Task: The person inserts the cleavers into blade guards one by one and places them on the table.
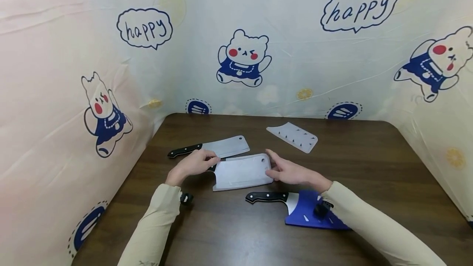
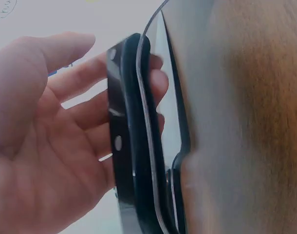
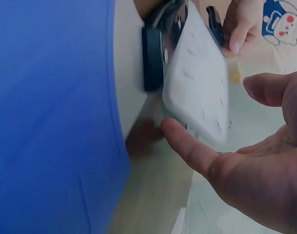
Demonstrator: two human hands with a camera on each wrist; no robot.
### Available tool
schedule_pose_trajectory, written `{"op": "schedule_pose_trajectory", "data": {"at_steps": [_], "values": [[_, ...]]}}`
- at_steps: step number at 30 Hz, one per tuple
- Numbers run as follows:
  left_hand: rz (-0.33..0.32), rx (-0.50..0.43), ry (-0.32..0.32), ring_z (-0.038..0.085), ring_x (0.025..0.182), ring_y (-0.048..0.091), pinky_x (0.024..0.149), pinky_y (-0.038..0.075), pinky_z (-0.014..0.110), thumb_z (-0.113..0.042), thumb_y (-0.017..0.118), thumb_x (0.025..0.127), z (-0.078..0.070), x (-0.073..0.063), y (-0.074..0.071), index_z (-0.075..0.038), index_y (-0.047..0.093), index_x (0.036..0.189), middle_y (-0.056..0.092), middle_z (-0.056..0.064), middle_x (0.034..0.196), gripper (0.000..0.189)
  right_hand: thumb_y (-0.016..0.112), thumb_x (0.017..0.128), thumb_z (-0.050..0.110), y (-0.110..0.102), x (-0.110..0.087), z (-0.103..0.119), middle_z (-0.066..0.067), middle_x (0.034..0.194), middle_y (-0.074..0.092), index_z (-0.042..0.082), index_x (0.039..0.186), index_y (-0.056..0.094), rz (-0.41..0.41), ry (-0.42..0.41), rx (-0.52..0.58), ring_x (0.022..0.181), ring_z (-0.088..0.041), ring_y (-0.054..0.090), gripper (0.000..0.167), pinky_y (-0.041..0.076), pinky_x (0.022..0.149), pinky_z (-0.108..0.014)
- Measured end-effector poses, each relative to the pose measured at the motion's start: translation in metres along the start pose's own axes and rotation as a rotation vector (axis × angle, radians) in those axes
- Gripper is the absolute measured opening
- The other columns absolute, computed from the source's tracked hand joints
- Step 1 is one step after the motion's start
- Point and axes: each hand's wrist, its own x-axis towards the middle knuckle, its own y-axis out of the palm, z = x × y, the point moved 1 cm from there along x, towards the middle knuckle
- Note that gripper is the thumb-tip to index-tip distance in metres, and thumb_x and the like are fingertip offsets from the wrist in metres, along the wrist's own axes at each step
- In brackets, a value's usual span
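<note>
A cleaver in a white blade guard (image 1: pixel 242 172) lies mid-table with its handle to the left. My left hand (image 1: pixel 195 162) is over that black handle (image 2: pixel 124 131); its fingers pass along the far side while the thumb stands off. At the guard's right end is my right hand (image 1: pixel 290 170), thumb and fingers spread, the index fingertip close to the guard's corner in the right wrist view. Just behind lies a bare-bladed cleaver (image 1: pixel 227 147) with a black handle. Nearer me, a cleaver in a blue guard (image 1: pixel 304 212) is partly hidden by my right forearm.
A loose white guard (image 1: pixel 294 136) with small dark triangular marks lies at the back right of the brown wooden table (image 1: pixel 207 233). Cloth printed with bears (image 1: pixel 242 58) hangs around the back and sides.
</note>
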Motion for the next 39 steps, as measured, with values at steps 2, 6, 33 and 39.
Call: {"op": "schedule_pose_trajectory", "data": {"at_steps": [2,6,33,39], "values": [[-0.027,0.013,-0.007,0.013,0.069,0.052,0.065,0.043,0.03,-0.031,0.053,0.101,0.0,0.001,0.0,-0.019,0.072,0.103,0.062,0.002,0.083,0.023,0.053,0.101,0.029,-0.005,-0.001,-0.002,-0.025,0.153,0.031,0.014,0.157,0.003,0.005,0.002,-0.01,0.116,-0.028,0.06,0.076,0.053,0.087,-0.04],[-0.081,0.029,-0.009,0.013,0.074,0.052,0.07,0.044,0.03,-0.031,0.053,0.101,-0.002,0.002,-0.004,-0.015,0.072,0.105,0.063,0.001,0.084,0.025,0.052,0.102,0.026,-0.019,-0.003,-0.008,-0.029,0.151,0.031,0.013,0.156,0.009,0.014,0.004,-0.004,0.114,-0.032,0.06,0.07,0.053,0.087,-0.041],[-0.169,0.2,-0.121,0.02,0.08,0.059,0.076,0.052,0.038,-0.02,0.055,0.099,0.045,0.01,-0.042,-0.004,0.069,0.111,0.07,0.011,0.098,0.024,0.056,0.098,0.019,-0.109,-0.015,-0.068,-0.034,0.134,0.048,-0.001,0.142,0.039,-0.328,0.061,-0.437,0.113,-0.044,0.055,0.051,0.046,0.093,-0.057],[-0.165,0.277,-0.173,0.035,0.103,0.054,0.089,0.047,0.05,-0.022,0.056,0.098,0.055,0.008,-0.041,-0.004,0.065,0.117,0.062,0.018,0.113,0.027,0.056,0.098,0.02,-0.112,-0.013,-0.077,-0.035,0.142,0.038,-0.001,0.147,0.031,-0.286,0.108,-0.48,0.121,-0.048,0.045,0.059,0.038,0.098,-0.064]]}}
